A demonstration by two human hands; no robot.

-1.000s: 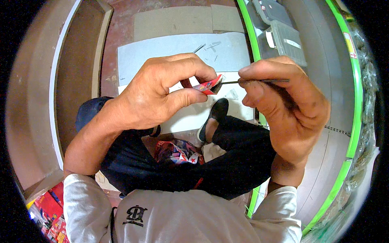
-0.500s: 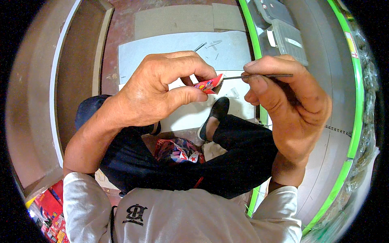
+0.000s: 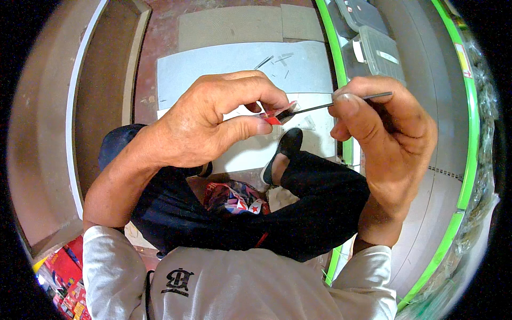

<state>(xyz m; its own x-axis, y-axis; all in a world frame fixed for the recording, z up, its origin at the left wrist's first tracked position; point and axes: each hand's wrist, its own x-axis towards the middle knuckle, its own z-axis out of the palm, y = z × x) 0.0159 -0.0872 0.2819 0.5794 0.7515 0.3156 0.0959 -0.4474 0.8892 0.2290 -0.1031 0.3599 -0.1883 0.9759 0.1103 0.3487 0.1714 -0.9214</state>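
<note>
My left hand (image 3: 205, 114) pinches a small red printed packet (image 3: 273, 120) between thumb and fingers. The packet's near end gapes toward the right, and its inside looks dark. In my right hand (image 3: 392, 130) a thin dark rod (image 3: 316, 108) is pinched between thumb and forefinger. It slants slightly downward to the left, and its left tip lies at the packet's gaping end. I cannot tell how far the tip reaches inside. Both hands are raised above a white board (image 3: 234, 152).
Several thin dark sticks (image 3: 264, 62) and clear scraps (image 3: 286, 56) lie on a bluish sheet (image 3: 202, 69) beyond my hands. Lidded plastic boxes (image 3: 378, 50) stand behind a green rail (image 3: 336, 58). A printed bag (image 3: 234, 197) sits between my legs.
My left hand has turned the packet, so more of its gaping end shows. My right hand has shifted slightly right, and the rod now tilts, its right end higher.
</note>
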